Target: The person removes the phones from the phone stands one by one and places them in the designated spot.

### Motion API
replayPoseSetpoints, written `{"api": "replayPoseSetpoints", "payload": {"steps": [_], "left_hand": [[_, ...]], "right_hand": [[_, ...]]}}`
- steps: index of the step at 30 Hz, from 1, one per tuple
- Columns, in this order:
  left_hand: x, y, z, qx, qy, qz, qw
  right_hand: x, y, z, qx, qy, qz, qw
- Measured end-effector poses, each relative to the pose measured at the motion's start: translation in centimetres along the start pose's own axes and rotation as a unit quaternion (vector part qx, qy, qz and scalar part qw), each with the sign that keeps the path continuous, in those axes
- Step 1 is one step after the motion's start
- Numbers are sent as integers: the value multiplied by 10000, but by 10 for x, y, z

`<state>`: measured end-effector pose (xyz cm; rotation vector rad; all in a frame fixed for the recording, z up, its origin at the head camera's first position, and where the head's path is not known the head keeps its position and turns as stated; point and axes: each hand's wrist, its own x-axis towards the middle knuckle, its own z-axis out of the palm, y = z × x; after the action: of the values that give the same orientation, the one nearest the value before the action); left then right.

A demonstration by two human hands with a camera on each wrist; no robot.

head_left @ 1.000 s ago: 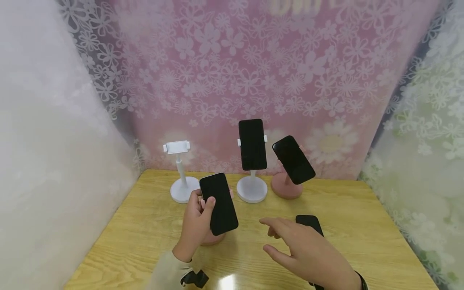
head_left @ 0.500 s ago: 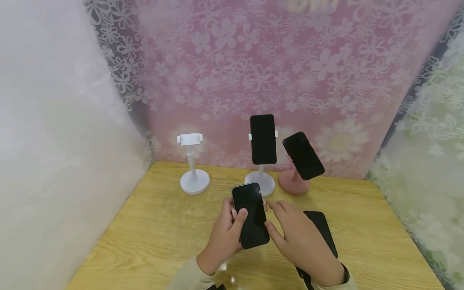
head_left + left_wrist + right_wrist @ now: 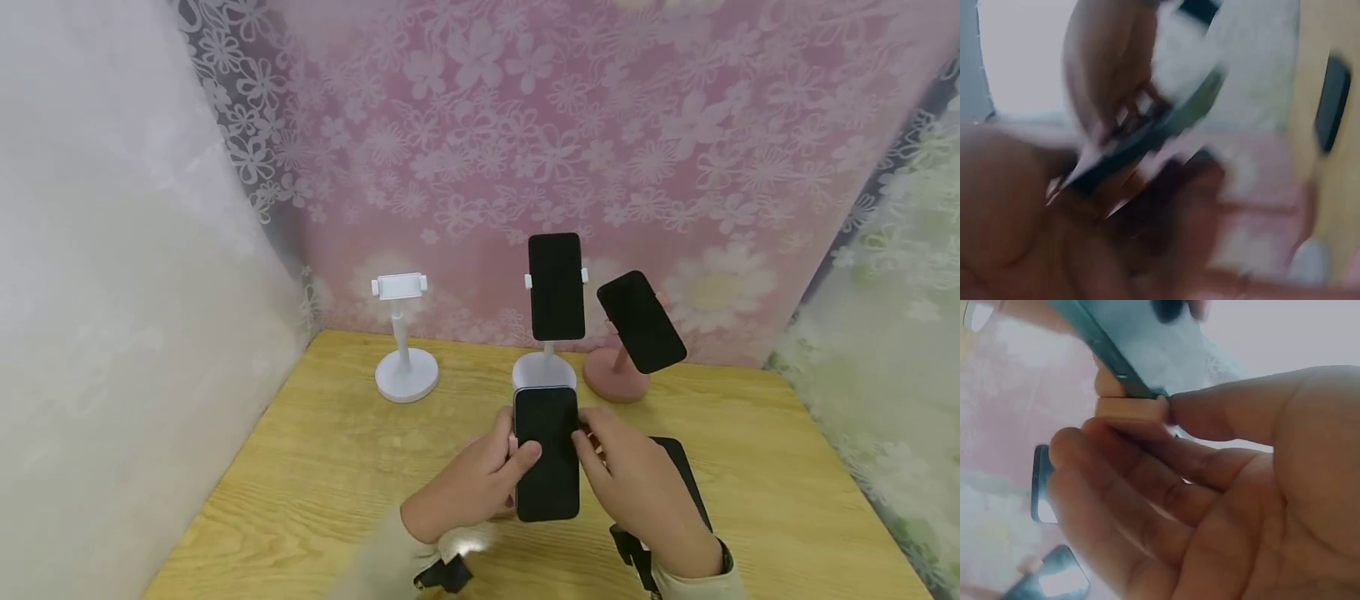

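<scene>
A black phone [image 3: 553, 471] stands upright, facing me, in a pink phone stand whose lower part is mostly hidden. My left hand [image 3: 472, 483] grips it from the left, the thumb across the screen's edge and the fingers behind. At the phone's right edge my right hand [image 3: 630, 475] pinches the stand's pink clamp arm. The right wrist view shows this pink clamp arm [image 3: 1129, 411] against the phone's side [image 3: 1107, 353], between thumb and curled fingers. The left wrist view is blurred.
Behind stand a white stand [image 3: 405, 375] with no phone, a white stand holding a phone [image 3: 557, 287], and a pink stand [image 3: 617, 375] with a tilted phone [image 3: 642, 323]. Another phone [image 3: 682, 467] lies on the wooden table [image 3: 322, 467], partly under my right arm.
My left hand has brought the phone and its pink stand rightward and turned it straighter. My right hand, earlier apart with fingers spread, has closed in on the clamp at the phone's right edge.
</scene>
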<state>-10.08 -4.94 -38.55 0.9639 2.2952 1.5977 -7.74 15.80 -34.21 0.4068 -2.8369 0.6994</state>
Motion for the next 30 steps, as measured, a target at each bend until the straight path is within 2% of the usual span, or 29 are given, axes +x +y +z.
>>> {"api": "replayPoseSetpoints", "payload": {"steps": [2, 4, 7, 10, 14, 19, 24, 30], "left_hand": [[0, 2, -18, 553, -535, -50, 9970], [-1, 7, -34, 1123, -760, -121, 9907], [-3, 17, -50, 1843, -594, -269, 9807], [-6, 24, -56, 2344, -290, -411, 9709], [-11, 25, -56, 2612, 80, -423, 9643], [-17, 21, -53, 2755, 445, -378, 9595], [-18, 18, -51, 2743, 502, -210, 9601], [-11, 15, -53, 2850, 517, 86, 9571]], "right_hand": [[1, 2, 1, 219, -4, -21, 9998], [3, 3, 3, 379, 12, -39, 9993], [5, 2, 7, 484, 1, 33, 9988], [7, 0, 8, 516, -26, 137, 9986], [9, -4, 8, 475, -150, 197, 9986], [9, -8, 11, 135, -185, 104, 9997], [8, -9, 13, -315, -84, -10, 9995], [6, -7, 11, -821, 56, -210, 9964]]}}
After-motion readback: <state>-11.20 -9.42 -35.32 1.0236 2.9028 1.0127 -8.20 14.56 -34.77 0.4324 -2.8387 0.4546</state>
